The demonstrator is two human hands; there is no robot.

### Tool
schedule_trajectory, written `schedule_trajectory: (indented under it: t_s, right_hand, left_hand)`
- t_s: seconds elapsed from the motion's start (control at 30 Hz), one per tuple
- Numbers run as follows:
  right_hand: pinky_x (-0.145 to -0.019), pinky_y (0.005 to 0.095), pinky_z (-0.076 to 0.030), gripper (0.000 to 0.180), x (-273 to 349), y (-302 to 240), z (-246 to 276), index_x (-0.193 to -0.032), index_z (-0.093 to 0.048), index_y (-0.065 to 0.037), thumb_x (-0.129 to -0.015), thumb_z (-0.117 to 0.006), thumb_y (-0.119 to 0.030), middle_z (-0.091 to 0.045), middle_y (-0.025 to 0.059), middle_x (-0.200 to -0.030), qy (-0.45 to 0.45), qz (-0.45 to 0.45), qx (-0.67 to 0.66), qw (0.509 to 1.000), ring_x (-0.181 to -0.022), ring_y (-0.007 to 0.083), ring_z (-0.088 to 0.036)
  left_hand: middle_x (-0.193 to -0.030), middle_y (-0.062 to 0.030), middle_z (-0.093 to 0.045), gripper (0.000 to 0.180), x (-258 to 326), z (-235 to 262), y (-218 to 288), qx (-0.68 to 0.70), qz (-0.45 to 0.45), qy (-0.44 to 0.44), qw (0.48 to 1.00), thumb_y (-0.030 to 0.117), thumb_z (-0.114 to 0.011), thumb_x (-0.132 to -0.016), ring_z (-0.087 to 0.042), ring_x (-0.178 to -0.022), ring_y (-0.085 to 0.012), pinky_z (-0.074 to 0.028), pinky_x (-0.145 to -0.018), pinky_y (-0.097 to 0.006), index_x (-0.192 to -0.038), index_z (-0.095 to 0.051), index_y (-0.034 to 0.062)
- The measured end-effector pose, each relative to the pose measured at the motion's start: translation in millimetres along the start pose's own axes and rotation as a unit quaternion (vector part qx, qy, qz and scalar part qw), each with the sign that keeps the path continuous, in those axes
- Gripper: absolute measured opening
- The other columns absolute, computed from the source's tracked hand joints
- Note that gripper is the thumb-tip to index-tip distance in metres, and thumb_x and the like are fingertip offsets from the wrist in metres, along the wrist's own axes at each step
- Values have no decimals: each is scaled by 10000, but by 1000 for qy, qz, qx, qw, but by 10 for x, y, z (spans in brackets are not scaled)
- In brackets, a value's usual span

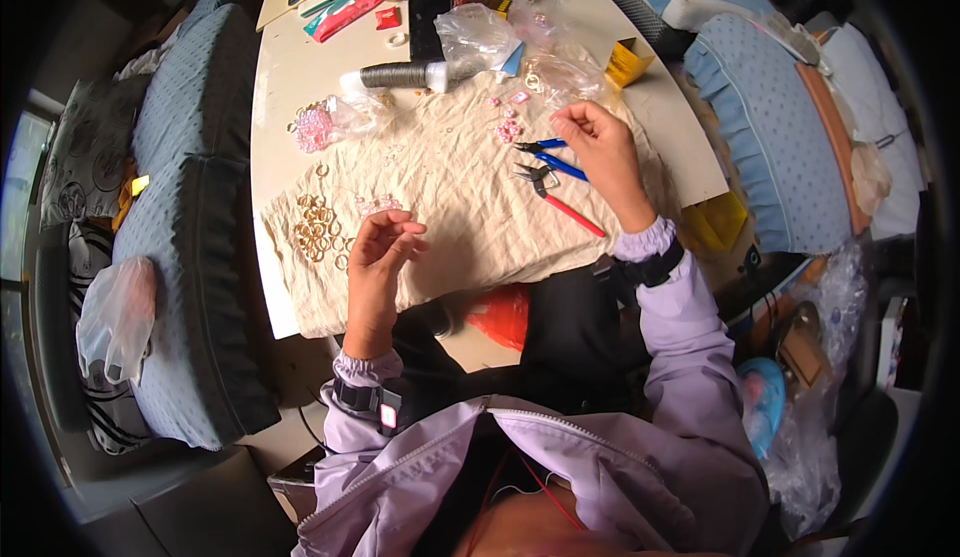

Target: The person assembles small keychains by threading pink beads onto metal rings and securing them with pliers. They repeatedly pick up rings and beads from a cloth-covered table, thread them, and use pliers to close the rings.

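My left hand [380, 249] hovers over the near part of a beige cloth [470, 217], its fingers curled toward the thumb. Beside it lie a pile of gold rings [315, 227] and some pale pink beads [375, 203]. Farther right, my right hand [603, 149] is raised with thumb and fingertips pinched together. Whatever either hand holds, if anything, is too small to make out. Just left of and below the right hand are blue-handled pliers [570, 166] and cutters with a red handle [570, 212]. Small pink beads [508, 131] lie beyond the pliers.
At the back of the cloth lies a grey coil of wire [393, 76], near a bag of pink beads [313, 129]. A black phone [430, 17], clear plastic bags [475, 35] and a gold box [627, 62] stand farther off. Blue padded seats [185, 227] flank the table.
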State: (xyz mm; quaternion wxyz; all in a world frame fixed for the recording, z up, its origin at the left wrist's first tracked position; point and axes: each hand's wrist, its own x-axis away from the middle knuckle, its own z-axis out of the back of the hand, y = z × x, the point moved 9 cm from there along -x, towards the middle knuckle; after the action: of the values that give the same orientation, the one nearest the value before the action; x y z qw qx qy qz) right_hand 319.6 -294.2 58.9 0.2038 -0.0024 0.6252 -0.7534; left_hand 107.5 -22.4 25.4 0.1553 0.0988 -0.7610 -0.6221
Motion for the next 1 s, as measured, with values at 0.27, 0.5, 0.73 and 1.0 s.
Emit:
schedule_trajectory:
  t_s: [0.27,0.5,0.73,1.0]
  right_hand:
    - [-782,303,-572,145,-163,350,433,-1097,-789,-15,-998,-773,-120,-787,71,-950,61,-23,160,985,-822,146,-709]
    - [-920,422,-561,281,339,-293,53,-1164,-750,-58,-902,-834,-116,-741,95,-1080,-36,212,298,930,-1026,313,-698]
    - [-781,383,-565,215,367,-66,146,-1142,-737,-40,-946,-803,-96,-721,119,-999,-34,107,338,934,-859,293,-696]
    - [-1008,442,-525,311,422,-424,-85,-1242,-714,-71,-942,-785,-117,-687,120,-1221,0,175,411,895,-1158,353,-631]
  left_hand:
    - [-1127,-49,-754,155,-6,512,11,-59,-34,64,996,13,-647,-1075,-707,-917,-129,-533,-844,-264,-1223,-685,34]
    - [-1144,-44,-735,138,58,716,-19,-95,-83,82,989,-27,-617,-1076,-682,-1018,-114,-540,-940,-257,-1200,-670,5]
    - [-1073,-27,-730,115,125,675,-74,-194,-98,101,971,-57,-634,-1058,-677,-964,-89,-538,-870,-239,-1135,-689,8]
    - [-1013,-41,-703,117,129,613,132,-263,-137,112,948,-73,-677,-998,-650,-872,-121,-529,-777,-265,-1063,-715,15]
